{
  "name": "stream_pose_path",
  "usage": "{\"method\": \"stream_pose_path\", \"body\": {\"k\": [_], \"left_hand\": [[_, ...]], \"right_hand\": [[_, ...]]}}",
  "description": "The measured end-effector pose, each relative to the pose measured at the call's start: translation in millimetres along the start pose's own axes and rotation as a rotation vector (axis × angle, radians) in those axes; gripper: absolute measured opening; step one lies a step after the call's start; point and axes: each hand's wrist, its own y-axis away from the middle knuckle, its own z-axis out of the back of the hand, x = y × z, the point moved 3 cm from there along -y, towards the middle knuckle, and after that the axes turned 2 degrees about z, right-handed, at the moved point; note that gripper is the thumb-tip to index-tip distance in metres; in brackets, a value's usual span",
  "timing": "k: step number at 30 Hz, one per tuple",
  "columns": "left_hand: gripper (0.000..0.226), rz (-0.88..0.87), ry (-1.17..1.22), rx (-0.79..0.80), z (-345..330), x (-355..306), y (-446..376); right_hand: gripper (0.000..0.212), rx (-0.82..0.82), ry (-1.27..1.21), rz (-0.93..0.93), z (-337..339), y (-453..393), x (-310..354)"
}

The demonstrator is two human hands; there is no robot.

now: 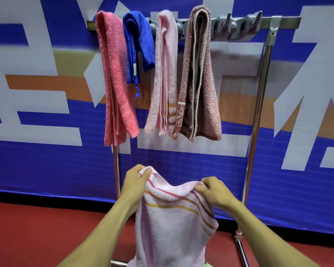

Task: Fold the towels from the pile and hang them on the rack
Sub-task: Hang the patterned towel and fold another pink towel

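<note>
1. Head view showed your left hand (136, 177) and right hand (213, 190) each pinching an upper corner of a pale pink striped towel (172, 224), fingers curled into the cloth.
2. You held that towel in the air in front of the rack (258, 116), below its top bar, its length hanging down between your forearms.
3. Four folded towels hung over the bar: coral towel (117, 78), blue cloth (138, 41), light pink towel (165, 74), and mottled red towel (200, 74).
</note>
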Motion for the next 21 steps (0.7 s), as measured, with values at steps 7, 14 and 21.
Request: {"method": "stream_pose_path", "body": {"k": [7,14,21], "left_hand": [[0.023,0.003,-0.102,0.171,-16.7,-0.4,9.3],[0.032,0.001,-0.130,0.197,-30.3,4.2,12.0],[0.014,-0.001,-0.069,0.203,-35.0,1.6,13.4]], "right_hand": [[0.016,-0.070,-0.502,-0.164,-5.1,-1.7,15.7],[0.024,0.126,-1.012,-0.086,-8.0,8.2,53.0],[0.039,0.185,-0.660,0.233,-8.9,18.6,68.6]]}}
